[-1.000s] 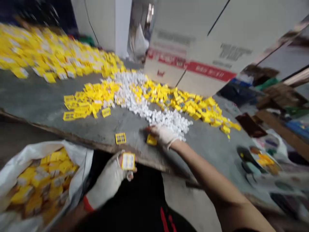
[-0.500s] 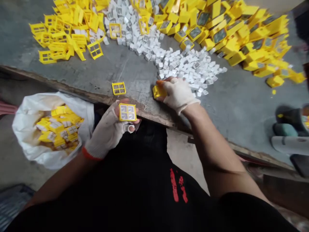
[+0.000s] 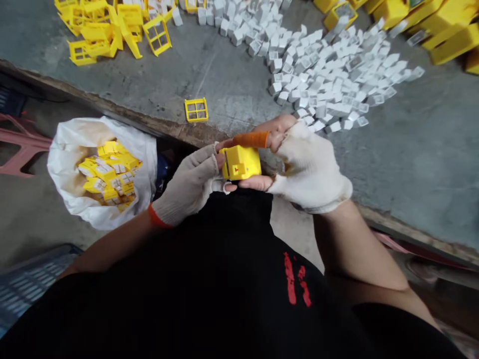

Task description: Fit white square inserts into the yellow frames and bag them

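Observation:
Both my hands wear white fingerless gloves and meet over my lap at the table's near edge. My left hand (image 3: 190,182) and my right hand (image 3: 303,164) grip one yellow plastic block (image 3: 240,162) between them, fingers closed on its sides. An orange sleeve covers my right forefinger, which lies across the block's top. A single yellow four-window frame (image 3: 196,109) lies on the grey table (image 3: 224,75) just beyond my left hand. A heap of small white cubes (image 3: 329,75) spreads right behind my right hand.
A white sack (image 3: 71,144) holding several finished yellow pieces sits at my left, below the table edge. Loose yellow frames (image 3: 108,30) pile at the far left, yellow housings (image 3: 441,30) at the far right. A pink stool (image 3: 22,149) stands left of the sack.
My right hand has lifted a yellow block off the table and brought it to my left hand. The filled frame my left hand held is now hidden behind the block. The camera tilted down.

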A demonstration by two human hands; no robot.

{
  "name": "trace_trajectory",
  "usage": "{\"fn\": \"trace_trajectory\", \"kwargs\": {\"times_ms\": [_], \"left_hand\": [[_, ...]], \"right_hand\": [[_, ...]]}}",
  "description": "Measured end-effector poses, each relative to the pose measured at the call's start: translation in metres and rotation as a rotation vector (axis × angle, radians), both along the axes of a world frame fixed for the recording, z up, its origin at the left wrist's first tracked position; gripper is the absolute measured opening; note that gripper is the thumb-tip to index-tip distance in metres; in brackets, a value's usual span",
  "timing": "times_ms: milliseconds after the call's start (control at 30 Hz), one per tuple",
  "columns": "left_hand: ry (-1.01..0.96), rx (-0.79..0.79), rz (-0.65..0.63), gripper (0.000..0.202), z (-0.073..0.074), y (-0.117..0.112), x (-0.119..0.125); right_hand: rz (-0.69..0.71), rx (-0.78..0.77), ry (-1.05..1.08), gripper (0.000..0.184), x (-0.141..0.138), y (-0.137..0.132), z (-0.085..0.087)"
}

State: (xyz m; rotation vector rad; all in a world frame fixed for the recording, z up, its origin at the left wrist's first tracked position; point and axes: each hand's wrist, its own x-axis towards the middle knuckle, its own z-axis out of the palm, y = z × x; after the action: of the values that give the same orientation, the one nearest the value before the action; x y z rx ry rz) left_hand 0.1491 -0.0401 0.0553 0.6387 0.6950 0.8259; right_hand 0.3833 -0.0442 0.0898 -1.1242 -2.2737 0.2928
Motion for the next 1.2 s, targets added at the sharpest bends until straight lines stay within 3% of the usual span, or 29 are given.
{"fn": "trace_trajectory", "kwargs": {"times_ms": [267, 467, 567, 633, 800, 933, 1033, 1133, 1200], "left_hand": [[0.094, 0.093, 0.038, 0.039, 0.005, -0.007, -0.001], [0.541, 0.391, 0.059, 0.047, 0.017, -0.006, -0.012], [0.652, 0.486, 0.068, 0.043, 0.021, -0.006, -0.014], [0.665, 0.537, 0.048, 0.04, 0.025, -0.008, -0.016], [0.643, 0.749, 0.103, 0.034, 0.032, -0.017, -0.021], [0.691, 0.635, 0.088, 0.028, 0.029, -0.015, -0.026], [0.4, 0.512, 0.039, 0.042, 0.02, -0.007, -0.025], [0.021, 0.3, 0.024, 0.051, 0.014, 0.0, -0.012], [-0.021, 0.193, 0.007, 0.047, 0.014, 0.002, 0.0]], "right_hand": [[-0.006, -0.028, -0.101, 0.068, 0.002, -0.007, -0.002], [-0.117, 0.069, -0.018, 0.056, -0.025, -0.02, -0.025], [-0.153, -0.119, 0.245, 0.074, -0.029, -0.017, -0.035], [-0.143, -0.307, 0.447, 0.079, -0.028, -0.014, -0.032], [-0.155, -0.487, 0.695, 0.055, -0.036, -0.018, -0.01], [-0.185, -0.665, 0.948, 0.057, -0.046, -0.02, -0.017], [-0.145, -0.7, 0.953, 0.054, -0.047, -0.02, -0.027], [-0.117, -0.523, 0.743, 0.055, -0.052, -0.022, -0.018], [-0.205, -0.27, 0.609, 0.049, -0.06, -0.023, 0.0]]}}
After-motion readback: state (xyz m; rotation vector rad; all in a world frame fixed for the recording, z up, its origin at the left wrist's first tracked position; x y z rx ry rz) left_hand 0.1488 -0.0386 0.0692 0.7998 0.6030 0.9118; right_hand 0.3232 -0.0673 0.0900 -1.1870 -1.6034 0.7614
